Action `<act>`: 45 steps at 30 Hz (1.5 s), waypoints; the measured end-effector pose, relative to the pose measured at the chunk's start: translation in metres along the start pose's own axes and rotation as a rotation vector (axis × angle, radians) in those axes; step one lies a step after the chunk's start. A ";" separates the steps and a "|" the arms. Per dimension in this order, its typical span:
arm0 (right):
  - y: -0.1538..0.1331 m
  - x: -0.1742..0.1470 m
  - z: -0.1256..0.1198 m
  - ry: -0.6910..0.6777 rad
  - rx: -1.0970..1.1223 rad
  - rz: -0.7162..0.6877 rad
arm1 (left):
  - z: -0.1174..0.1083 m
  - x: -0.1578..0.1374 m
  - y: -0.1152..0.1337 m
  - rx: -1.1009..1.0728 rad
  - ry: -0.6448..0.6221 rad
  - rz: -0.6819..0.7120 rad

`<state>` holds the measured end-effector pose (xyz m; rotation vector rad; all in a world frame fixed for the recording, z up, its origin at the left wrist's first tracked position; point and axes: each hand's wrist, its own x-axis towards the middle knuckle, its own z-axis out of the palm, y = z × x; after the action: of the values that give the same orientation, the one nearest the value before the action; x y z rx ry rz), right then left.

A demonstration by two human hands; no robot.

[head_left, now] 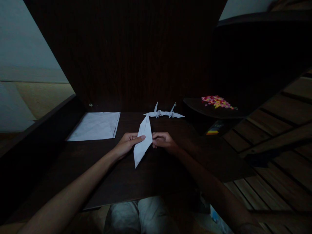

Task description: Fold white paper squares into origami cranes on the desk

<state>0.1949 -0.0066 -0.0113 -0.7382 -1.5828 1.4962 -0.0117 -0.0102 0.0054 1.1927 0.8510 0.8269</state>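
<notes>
A white folded paper [143, 143], long and pointed at both ends with creases across it, is held slanted above the dark desk. My left hand [128, 143] grips its left edge, thumb flat on the front and fingers behind. At the paper's right edge is my right hand [162, 141], its fingers curled and closed on the edge; the exact pinch is partly hidden. Just beyond the paper's upper tip stand two white paper cranes [158, 113] side by side, the second crane [172, 114] on the right.
A stack of white paper sheets [97, 126] lies at the desk's back left. On a raised corner shelf [195, 105] at right sits a pile of small colourful pieces [218, 101]. A dark panel [136, 58] rises behind the desk [107, 188]; a low side wall [44, 126] borders the left.
</notes>
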 end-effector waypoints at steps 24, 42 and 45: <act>-0.008 0.002 0.009 0.038 -0.163 0.116 | 0.000 -0.002 -0.002 0.202 -0.171 0.017; -0.005 0.004 0.004 0.024 -0.141 0.072 | 0.003 -0.003 -0.004 0.197 -0.260 -0.046; -0.006 0.003 0.005 0.011 -0.142 0.082 | 0.003 -0.003 -0.003 0.198 -0.264 -0.056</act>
<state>0.1898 -0.0067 -0.0051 -0.9003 -1.6812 1.4456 -0.0099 -0.0153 0.0030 1.4098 0.7568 0.5332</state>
